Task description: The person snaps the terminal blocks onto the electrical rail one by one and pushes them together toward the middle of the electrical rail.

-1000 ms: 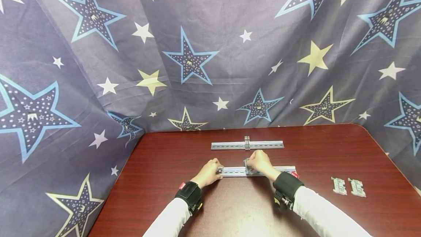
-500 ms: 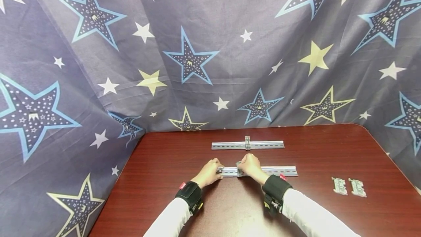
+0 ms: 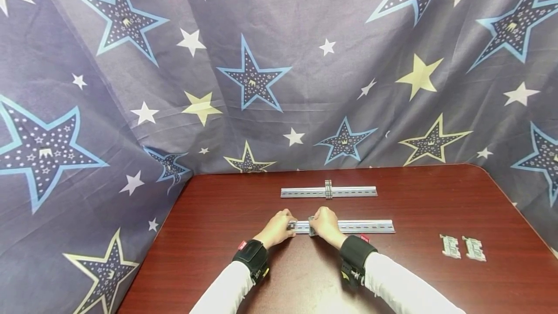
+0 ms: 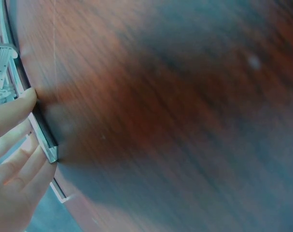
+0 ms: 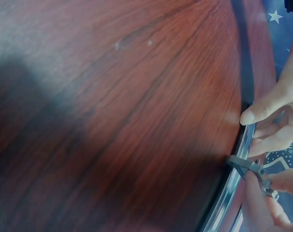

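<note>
A slotted metal DIN rail [image 3: 368, 227] lies across the near part of the table. My left hand [image 3: 277, 229] grips its left end, with the thumb [image 4: 26, 100] on the near side and the fingers beyond. A grey terminal block [image 5: 246, 165] sits across this rail, a short way right of my left hand. My right hand [image 3: 326, 225] pinches the block between thumb and fingers and hides most of it in the head view. Whether the block is clipped down, I cannot tell.
Farther back lies a second DIN rail [image 3: 353, 191] bearing a few upright terminal blocks [image 3: 328, 189] near its middle. Two loose terminal blocks [image 3: 450, 246] [image 3: 474, 249] lie flat at the right of the table [image 3: 209, 256]. A star-patterned cloth [image 3: 287, 23] hangs behind.
My right hand has moved left along the near rail with the terminal block, closer to my left hand. The left hand has stayed at the rail's end.
</note>
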